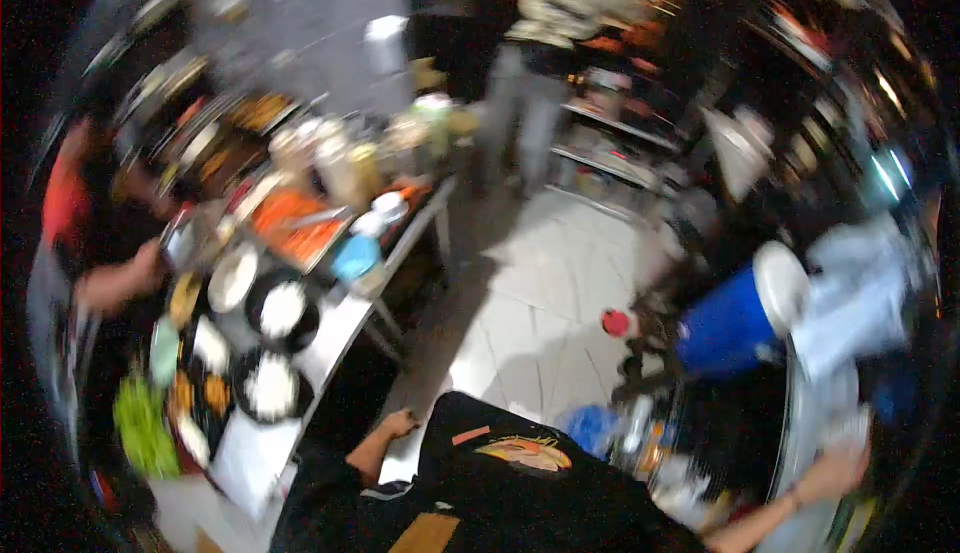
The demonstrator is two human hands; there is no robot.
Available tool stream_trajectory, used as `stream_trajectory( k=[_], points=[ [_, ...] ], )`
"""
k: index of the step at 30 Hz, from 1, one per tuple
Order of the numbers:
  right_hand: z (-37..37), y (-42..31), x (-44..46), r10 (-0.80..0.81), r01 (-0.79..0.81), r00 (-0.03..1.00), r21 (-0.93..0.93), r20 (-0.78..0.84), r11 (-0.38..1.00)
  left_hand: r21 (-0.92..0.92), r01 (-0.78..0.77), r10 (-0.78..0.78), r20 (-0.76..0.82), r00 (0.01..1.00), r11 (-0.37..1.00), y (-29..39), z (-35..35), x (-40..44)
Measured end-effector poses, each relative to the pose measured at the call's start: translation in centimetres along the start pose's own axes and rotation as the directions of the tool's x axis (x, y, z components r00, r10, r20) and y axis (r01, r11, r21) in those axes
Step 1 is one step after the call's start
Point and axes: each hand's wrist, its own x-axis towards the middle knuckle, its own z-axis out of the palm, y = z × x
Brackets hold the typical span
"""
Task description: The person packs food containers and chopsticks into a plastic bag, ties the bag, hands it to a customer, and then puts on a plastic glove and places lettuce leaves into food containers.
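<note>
My left hand (400, 423) hangs low beside my dark shirt, near the front of the metal table. Its fingers look curled, and nothing shows in them. My right hand (840, 470) reaches far out to the right, with its fingers around a pale, see-through object (848, 427). Motion blur hides what kind of thing that is. Just beyond it hangs a light blue cloth (850, 303), close to a blue drum with a white lid (735, 318).
On the left, a metal table (335, 338) carries black bowls of white rice (270, 388), an orange food tray (300, 223), bottles and green leaves (145, 423). A person (545, 43) stands at the back. Another person's arm (120, 283) reaches over the table's left side. White tiles (530, 303) cover the floor.
</note>
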Motion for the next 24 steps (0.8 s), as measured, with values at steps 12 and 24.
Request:
stream_trajectory(
  k=[12, 24],
  points=[
    [-8.9, -44.8, -13.8, -0.934, -0.171, 0.019, 0.92, -0.356, -0.354, -0.598, 0.373, -0.59, -0.214, 0.779, 0.709, -6.9, 14.6, -10.4],
    [-23.3, -56.5, -30.7, -0.713, -0.208, -0.523, 0.881, -0.467, -0.424, -0.99, 0.094, -0.88, 0.138, 0.455, -0.106, -9.2, 27.3, -26.4]
  ],
)
